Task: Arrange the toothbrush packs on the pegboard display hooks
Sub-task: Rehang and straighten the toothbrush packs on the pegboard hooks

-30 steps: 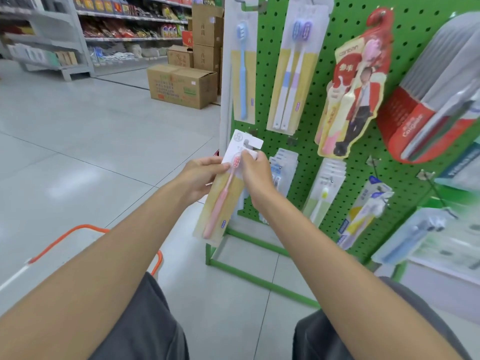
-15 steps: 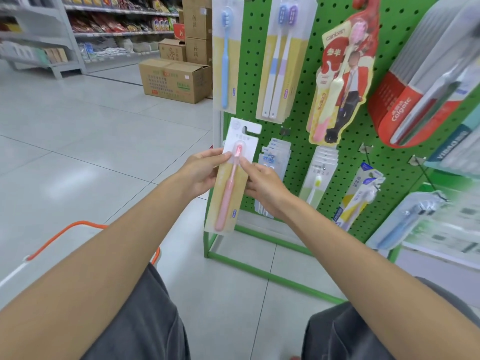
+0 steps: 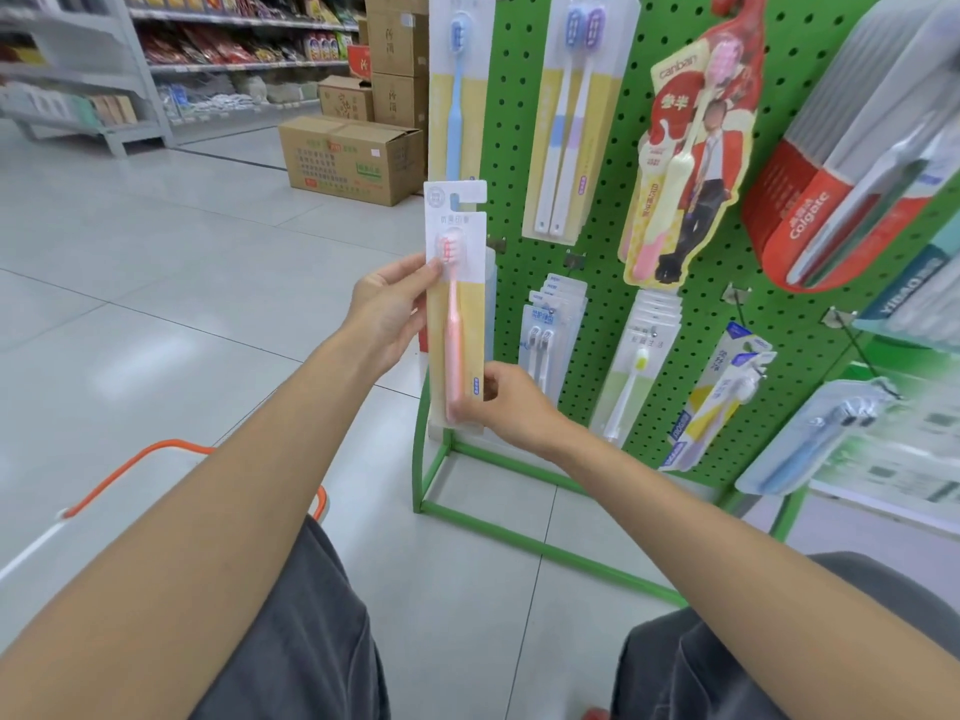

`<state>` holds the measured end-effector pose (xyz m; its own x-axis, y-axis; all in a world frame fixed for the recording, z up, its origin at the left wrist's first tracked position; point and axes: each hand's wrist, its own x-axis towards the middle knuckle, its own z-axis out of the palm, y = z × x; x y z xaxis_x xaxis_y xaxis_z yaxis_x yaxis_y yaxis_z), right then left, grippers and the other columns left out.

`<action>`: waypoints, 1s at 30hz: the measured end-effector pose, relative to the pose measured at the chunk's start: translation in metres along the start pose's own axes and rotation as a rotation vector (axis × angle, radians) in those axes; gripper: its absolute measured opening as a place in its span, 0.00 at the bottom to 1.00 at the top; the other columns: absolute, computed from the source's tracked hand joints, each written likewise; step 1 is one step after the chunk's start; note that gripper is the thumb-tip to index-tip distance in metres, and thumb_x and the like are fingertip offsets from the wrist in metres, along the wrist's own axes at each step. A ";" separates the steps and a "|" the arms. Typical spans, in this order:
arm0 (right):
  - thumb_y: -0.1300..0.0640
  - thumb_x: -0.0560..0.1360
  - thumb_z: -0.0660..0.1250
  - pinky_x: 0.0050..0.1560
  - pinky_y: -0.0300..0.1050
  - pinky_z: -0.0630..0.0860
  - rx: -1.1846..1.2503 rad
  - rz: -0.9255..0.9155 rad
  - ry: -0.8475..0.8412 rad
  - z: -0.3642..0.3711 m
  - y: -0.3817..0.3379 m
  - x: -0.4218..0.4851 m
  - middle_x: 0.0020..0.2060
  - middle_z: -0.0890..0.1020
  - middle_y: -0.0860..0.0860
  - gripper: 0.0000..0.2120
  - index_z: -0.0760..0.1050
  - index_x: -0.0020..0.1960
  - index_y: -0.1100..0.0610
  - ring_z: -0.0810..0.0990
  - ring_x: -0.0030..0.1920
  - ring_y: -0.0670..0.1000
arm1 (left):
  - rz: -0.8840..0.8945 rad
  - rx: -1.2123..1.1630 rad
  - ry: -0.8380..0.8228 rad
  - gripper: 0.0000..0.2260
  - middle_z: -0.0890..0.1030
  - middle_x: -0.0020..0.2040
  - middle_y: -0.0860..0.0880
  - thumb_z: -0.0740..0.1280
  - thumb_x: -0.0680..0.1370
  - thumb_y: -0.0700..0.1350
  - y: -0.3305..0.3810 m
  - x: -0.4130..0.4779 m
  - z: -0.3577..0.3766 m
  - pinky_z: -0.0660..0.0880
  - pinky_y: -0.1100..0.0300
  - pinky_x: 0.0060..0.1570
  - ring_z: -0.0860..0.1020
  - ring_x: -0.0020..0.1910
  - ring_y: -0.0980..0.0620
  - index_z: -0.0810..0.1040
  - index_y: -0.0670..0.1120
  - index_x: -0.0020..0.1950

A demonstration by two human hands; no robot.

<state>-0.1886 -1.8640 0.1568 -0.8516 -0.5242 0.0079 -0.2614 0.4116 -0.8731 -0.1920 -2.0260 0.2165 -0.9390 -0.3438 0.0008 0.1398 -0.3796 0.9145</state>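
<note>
A pink toothbrush pack (image 3: 457,304) with a white and yellow card stands upright in front of the left edge of the green pegboard (image 3: 613,236). My left hand (image 3: 392,309) pinches its upper part beside the bristles. My right hand (image 3: 501,402) grips its lower end. Above it a blue toothbrush pack (image 3: 457,90) hangs on the board. An empty hook (image 3: 496,245) sticks out just right of the held pack's top.
More packs hang on the board: a twin pack (image 3: 576,111), a red cartoon pack (image 3: 691,142), Colgate packs (image 3: 852,163), and smaller packs (image 3: 545,335) lower down. An orange-handled basket (image 3: 171,454) sits at lower left. Cardboard boxes (image 3: 353,158) stand on the floor behind.
The pink pack has risen and turned upright against the board's left edge. My right hand slid from its top down to its lower end; my left hand kept its hold.
</note>
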 end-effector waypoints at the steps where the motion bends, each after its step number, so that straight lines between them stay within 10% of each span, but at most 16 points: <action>1: 0.59 0.74 0.71 0.41 0.48 0.79 -0.119 -0.047 0.014 0.001 0.000 -0.001 0.46 0.82 0.54 0.13 0.76 0.58 0.58 0.78 0.38 0.49 | 0.054 0.179 0.044 0.10 0.85 0.47 0.47 0.68 0.79 0.41 -0.002 0.001 0.000 0.79 0.65 0.44 0.82 0.45 0.53 0.81 0.40 0.59; 8: 0.56 0.78 0.62 0.39 0.54 0.80 -0.399 -0.234 0.021 0.008 -0.009 -0.002 0.42 0.81 0.55 0.38 0.42 0.78 0.40 0.79 0.34 0.54 | 0.198 0.429 0.000 0.15 0.82 0.51 0.46 0.52 0.85 0.49 0.003 -0.014 0.011 0.81 0.59 0.45 0.82 0.47 0.49 0.76 0.47 0.61; 12: 0.55 0.77 0.62 0.41 0.46 0.73 -0.314 -0.185 0.049 0.002 -0.013 -0.003 0.53 0.74 0.51 0.37 0.45 0.78 0.42 0.75 0.36 0.48 | 0.313 0.443 0.003 0.14 0.83 0.53 0.50 0.56 0.84 0.51 0.004 -0.016 0.013 0.77 0.53 0.58 0.81 0.53 0.52 0.79 0.48 0.58; 19: 0.35 0.68 0.72 0.49 0.49 0.75 -0.303 -0.123 0.132 -0.001 -0.015 -0.001 0.61 0.72 0.45 0.44 0.51 0.75 0.44 0.76 0.51 0.47 | 0.296 0.430 -0.030 0.12 0.85 0.48 0.53 0.67 0.80 0.42 0.000 -0.016 0.013 0.81 0.55 0.44 0.84 0.47 0.54 0.77 0.46 0.63; 30: 0.55 0.67 0.79 0.64 0.49 0.74 -0.033 0.008 -0.139 -0.008 -0.009 0.016 0.61 0.78 0.45 0.42 0.60 0.74 0.51 0.78 0.60 0.45 | 0.059 0.206 -0.073 0.12 0.83 0.56 0.44 0.55 0.85 0.43 0.000 -0.007 0.009 0.76 0.44 0.61 0.81 0.55 0.45 0.78 0.45 0.57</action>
<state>-0.2035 -1.8705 0.1688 -0.7833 -0.6178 -0.0688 -0.2713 0.4393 -0.8564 -0.1880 -2.0158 0.2202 -0.9523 -0.2947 0.0788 0.1349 -0.1752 0.9753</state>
